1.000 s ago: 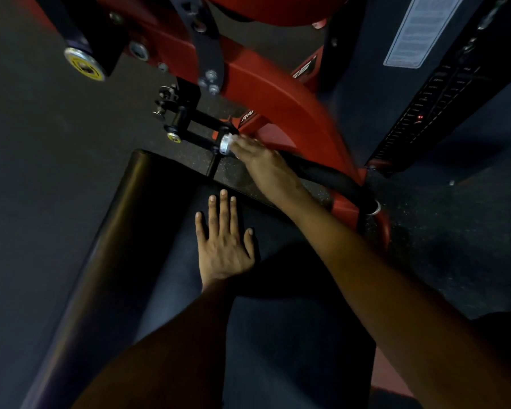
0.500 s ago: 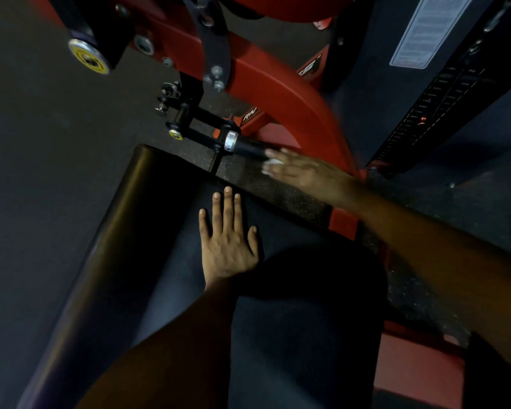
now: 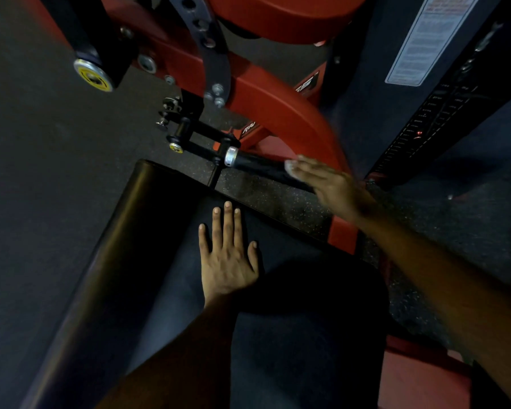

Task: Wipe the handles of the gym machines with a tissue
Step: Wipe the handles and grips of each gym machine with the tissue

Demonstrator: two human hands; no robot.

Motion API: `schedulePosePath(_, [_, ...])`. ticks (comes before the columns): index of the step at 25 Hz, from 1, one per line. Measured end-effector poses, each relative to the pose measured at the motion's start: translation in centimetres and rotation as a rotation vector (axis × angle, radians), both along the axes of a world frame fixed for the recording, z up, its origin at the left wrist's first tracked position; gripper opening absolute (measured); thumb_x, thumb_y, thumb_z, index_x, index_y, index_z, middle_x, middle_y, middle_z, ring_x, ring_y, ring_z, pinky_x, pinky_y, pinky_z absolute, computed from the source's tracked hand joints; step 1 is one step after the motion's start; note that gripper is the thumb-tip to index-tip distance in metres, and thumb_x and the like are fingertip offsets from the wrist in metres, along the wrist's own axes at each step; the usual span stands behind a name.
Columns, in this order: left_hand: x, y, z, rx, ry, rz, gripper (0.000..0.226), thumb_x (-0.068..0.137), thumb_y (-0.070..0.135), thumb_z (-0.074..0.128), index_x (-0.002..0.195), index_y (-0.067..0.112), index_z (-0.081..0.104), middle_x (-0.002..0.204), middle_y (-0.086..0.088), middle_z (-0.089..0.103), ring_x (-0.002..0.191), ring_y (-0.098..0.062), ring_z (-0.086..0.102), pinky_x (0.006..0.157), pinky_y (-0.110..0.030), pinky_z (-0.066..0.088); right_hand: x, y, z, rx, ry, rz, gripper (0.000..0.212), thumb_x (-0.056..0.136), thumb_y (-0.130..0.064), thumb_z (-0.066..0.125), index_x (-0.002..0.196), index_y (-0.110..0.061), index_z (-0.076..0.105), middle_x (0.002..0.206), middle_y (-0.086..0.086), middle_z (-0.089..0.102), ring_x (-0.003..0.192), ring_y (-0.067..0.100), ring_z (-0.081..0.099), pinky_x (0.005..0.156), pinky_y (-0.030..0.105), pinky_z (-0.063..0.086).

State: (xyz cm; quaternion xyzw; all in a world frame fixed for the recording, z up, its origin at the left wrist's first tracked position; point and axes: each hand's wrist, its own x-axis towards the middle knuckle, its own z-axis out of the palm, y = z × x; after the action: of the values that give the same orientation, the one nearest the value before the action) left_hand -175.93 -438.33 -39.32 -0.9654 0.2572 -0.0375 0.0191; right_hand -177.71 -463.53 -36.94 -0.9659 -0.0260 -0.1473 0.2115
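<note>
Nearest, at lower centre of the frame: left hand (image 3: 227,261), flat and spread, palm down on the black pad (image 3: 148,261), holding nothing. Well apart from the work, merely bracing by the look of it.

Further up, right of centre: right hand (image 3: 328,184), blurred, fingers straight and close together, lying over the black handle (image 3: 260,165). White tissue (image 3: 289,166) peeking out under the fingertips, pressed against the grip; whether thumb curls beneath, cannot tell.

Handle's long axis running from the silver collar (image 3: 231,156) at centre frame down and right toward the red frame (image 3: 281,113), under the right hand. Bare stretch of grip lying up-left of the fingertips, toward the collar. Right hand already on it, far nearer than the left; probably a stroke along that axis toward the collar to cover the exposed part.

Beyond, upper left: yellow-capped pivot (image 3: 93,75) on dark floor. Upper right: white label (image 3: 425,39) on the weight-stack housing.
</note>
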Motion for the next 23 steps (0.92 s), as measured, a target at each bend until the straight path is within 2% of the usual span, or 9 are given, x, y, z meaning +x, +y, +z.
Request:
schedulePosePath(4, [-0.1, -0.2, 0.1, -0.012, 0.009, 0.001, 0.066, 0.095, 0.039, 0.025, 0.151, 0.004, 0.028, 0.160, -0.011, 0.017, 0.149, -0.026, 0.013, 0.118, -0.048, 0.006, 2.7, 2.1, 2.5, 0.172, 0.130, -0.366, 0.036, 0.091, 0.002, 0.050, 0.125, -0.005, 0.058, 0.121, 0.016, 0.061, 0.094, 0.025, 0.065, 0.076, 0.025, 0.054])
schedulePosePath(8, [0.1, -0.2, 0.1, 0.010, 0.006, 0.007, 0.066, 0.095, 0.040, 0.025, 0.151, 0.005, 0.027, 0.161, -0.011, 0.017, 0.149, -0.026, 0.012, 0.118, -0.048, 0.006, 10.8, 5.2, 4.8, 0.641, 0.467, -0.141, 0.034, 0.092, -0.004, 0.043, 0.116, -0.009, 0.065, 0.123, 0.015, 0.061, 0.110, 0.027, 0.058, 0.089, 0.031, 0.047])
schedulePosePath(10, [0.1, 0.0, 0.0, 0.010, 0.003, 0.004, 0.066, 0.095, 0.040, 0.025, 0.151, 0.005, 0.027, 0.161, -0.011, 0.016, 0.149, -0.026, 0.011, 0.119, -0.048, 0.006, 9.4, 3.9, 4.6, 0.602, 0.542, -0.205, 0.028, 0.095, -0.008, 0.042, 0.101, 0.000, 0.067, 0.113, 0.022, 0.064, 0.106, 0.033, 0.060, 0.090, 0.040, 0.048])
schedulePosePath(11, [0.0, 0.0, 0.0, 0.005, 0.001, 0.004, 0.067, 0.094, 0.039, 0.026, 0.151, 0.005, 0.027, 0.161, -0.011, 0.015, 0.149, -0.026, 0.011, 0.119, -0.048, 0.006, 7.9, 3.2, 4.9, 0.549, 0.561, -0.247, 0.032, 0.097, -0.008, 0.040, 0.086, -0.003, 0.069, 0.104, 0.019, 0.068, 0.102, 0.028, 0.064, 0.090, 0.038, 0.051])
schedulePosePath(13, [0.0, 0.0, -0.1, 0.001, 0.000, 0.001, 0.067, 0.094, 0.039, 0.027, 0.151, 0.004, 0.027, 0.161, -0.011, 0.016, 0.149, -0.026, 0.012, 0.119, -0.049, 0.006, 5.9, 2.0, 5.8, 0.776, 0.529, -0.290, 0.054, 0.098, 0.003, 0.034, 0.062, -0.025, 0.061, 0.065, 0.000, 0.068, 0.072, 0.003, 0.066, 0.067, 0.009, 0.049])
schedulePosePath(15, [-0.1, -0.2, -0.1, -0.004, 0.006, -0.004, 0.067, 0.094, 0.039, 0.027, 0.151, 0.004, 0.028, 0.161, -0.011, 0.016, 0.149, -0.027, 0.012, 0.118, -0.049, 0.007, 6.5, 1.6, 6.3, 0.685, 0.619, -0.263, 0.050, 0.097, 0.008, 0.029, 0.061, -0.023, 0.042, 0.055, -0.002, 0.047, 0.055, 0.006, 0.047, 0.049, 0.003, 0.036])
schedulePosePath(17, [0.0, -0.2, -0.1, 0.008, 0.008, -0.005, 0.067, 0.094, 0.039, 0.027, 0.151, 0.004, 0.027, 0.160, -0.012, 0.016, 0.149, -0.027, 0.012, 0.118, -0.049, 0.007, 8.7, 3.0, 6.2, 0.495, 0.656, -0.315, 0.034, 0.095, 0.000, 0.034, 0.063, -0.011, 0.041, 0.063, 0.001, 0.037, 0.056, 0.012, 0.035, 0.051, 0.015, 0.032])
schedulePosePath(20, [0.3, -0.1, 0.0, 0.023, -0.005, -0.009, 0.067, 0.094, 0.040, 0.027, 0.150, 0.004, 0.027, 0.160, -0.012, 0.016, 0.149, -0.027, 0.012, 0.118, -0.049, 0.007, 12.2, 7.4, 4.4, 0.424, 0.429, -0.241, 0.019, 0.093, -0.006, 0.043, 0.080, -0.008, 0.058, 0.079, 0.009, 0.053, 0.069, 0.016, 0.052, 0.058, 0.026, 0.043])
schedulePosePath(23, [0.3, -0.2, 0.1, 0.004, -0.021, -0.018, 0.067, 0.093, 0.040, 0.028, 0.149, 0.003, 0.029, 0.159, -0.013, 0.019, 0.148, -0.028, 0.015, 0.117, -0.049, 0.005, 6.4, 8.2, 1.8, 0.282, 0.167, -0.301, 0.046, 0.087, 0.011, 0.046, 0.129, -0.006, 0.054, 0.132, 0.010, 0.054, 0.117, 0.022, 0.054, 0.099, 0.028, 0.045])
